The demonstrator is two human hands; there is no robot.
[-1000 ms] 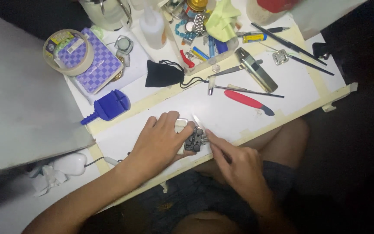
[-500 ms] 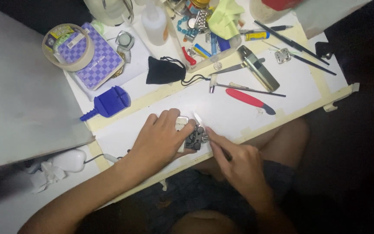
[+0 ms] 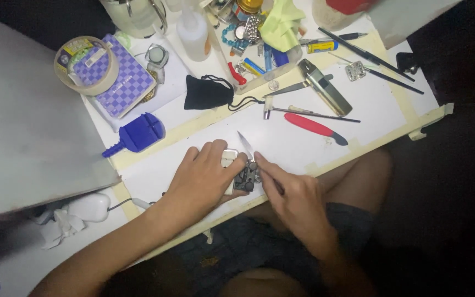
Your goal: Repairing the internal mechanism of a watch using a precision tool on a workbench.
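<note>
small dark watch holder block (image 3: 247, 177) sits at the near edge of the white table (image 3: 369, 104), just below the middle of the paper-covered strip; all places here are taken from that block.

left hand (image 3: 204, 179) lies flat on the block's left side, fingers curled over a pale square piece there, thumb tip touching the block. it pins the work, grips nothing else.

right hand (image 3: 292, 192) comes in from the block's right, fingers pinched narrow around a thin blade tool (image 3: 246, 146); the bright tip shows just above the block, pointing up-left.

judgement: step in hand is prying or picking at the held piece. to do it well: keep the left hand pressing down hard so the block cannot skid, keep the blade shallow, work in short pushes away from the left thumb.

right wrist low, forearm running down-right. left forearm runs down-left.

red-handled tool (image 3: 314, 126) lies up-right of the block, well apart. blue plastic tool (image 3: 138, 135) up-left. black pouch (image 3: 207, 92) above.
</note>
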